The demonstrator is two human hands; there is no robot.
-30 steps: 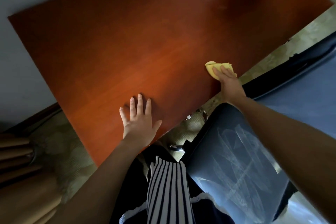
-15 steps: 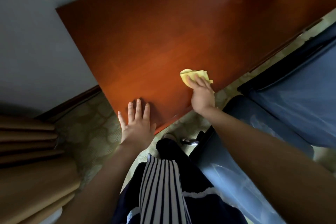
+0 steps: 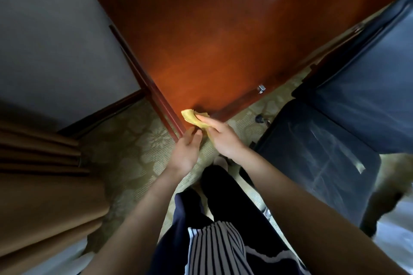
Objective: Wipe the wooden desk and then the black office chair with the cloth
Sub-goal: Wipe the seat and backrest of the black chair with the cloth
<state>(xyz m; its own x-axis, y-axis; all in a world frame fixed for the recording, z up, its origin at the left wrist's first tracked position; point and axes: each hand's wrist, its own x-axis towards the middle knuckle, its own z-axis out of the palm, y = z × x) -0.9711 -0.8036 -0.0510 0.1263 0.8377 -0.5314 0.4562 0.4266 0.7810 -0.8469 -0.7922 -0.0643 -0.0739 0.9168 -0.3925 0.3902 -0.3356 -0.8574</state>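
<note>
The wooden desk [image 3: 223,35] has a reddish-brown top that fills the upper middle of the view. Its near left corner lies just above my hands. The yellow cloth [image 3: 190,116] hangs off that corner, half over the edge. My right hand [image 3: 223,138] holds the cloth, its straight fingers lying on top. My left hand [image 3: 186,150] is cupped just below the corner, fingertips close to the cloth's lower edge and holding nothing. The black office chair [image 3: 312,154] stands to the right, with dusty streaks on its seat.
A brown curtain [image 3: 38,185] hangs at the left. Patterned carpet [image 3: 138,152] covers the floor below the desk. The grey wall [image 3: 55,40] runs along the desk's left side. A small metal fitting [image 3: 261,89] juts from the desk's front edge.
My right hand slid the cloth left along the desk's near edge to the corner. My left hand lifted off the desk top and came under the corner.
</note>
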